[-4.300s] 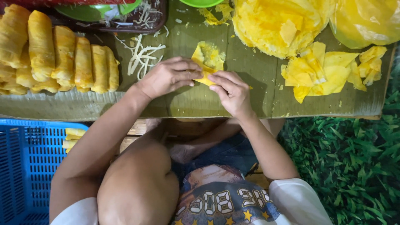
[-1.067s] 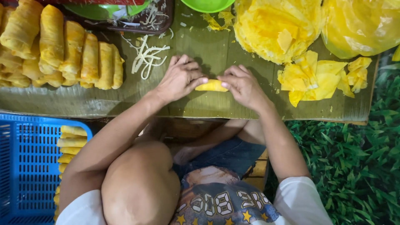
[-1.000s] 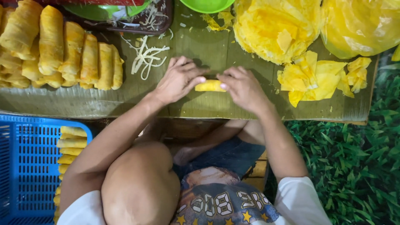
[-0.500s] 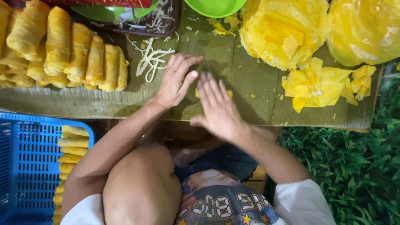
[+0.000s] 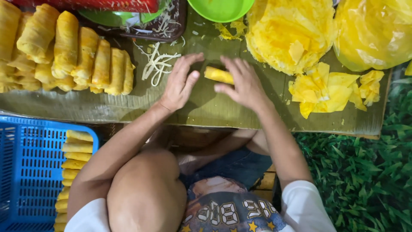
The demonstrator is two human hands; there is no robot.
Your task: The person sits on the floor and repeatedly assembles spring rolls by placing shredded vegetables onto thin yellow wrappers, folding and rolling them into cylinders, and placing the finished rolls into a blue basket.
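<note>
Roll: yellow spring roll (image 5: 219,74) at upper centre, on the leaf-lined tabletop (image 5: 206,107).
Right hand (image 5: 242,83): fingers flat over it, pressing it snug.
Left hand (image 5: 182,83): released, flat beside, steadying.
Finished rolls (image 5: 73,56): stacked upper left.

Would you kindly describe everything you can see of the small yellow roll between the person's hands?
The yellow roll is a short, thin-skinned wrapper rolled into a cylinder, smooth and slightly glossy. It lies on its side, slightly tilted, on the green leaf-covered board. Its right end is hidden under the fingers of the right hand, which rest on it. The left hand lies flat just to its left; whether it touches the roll is unclear.
</note>
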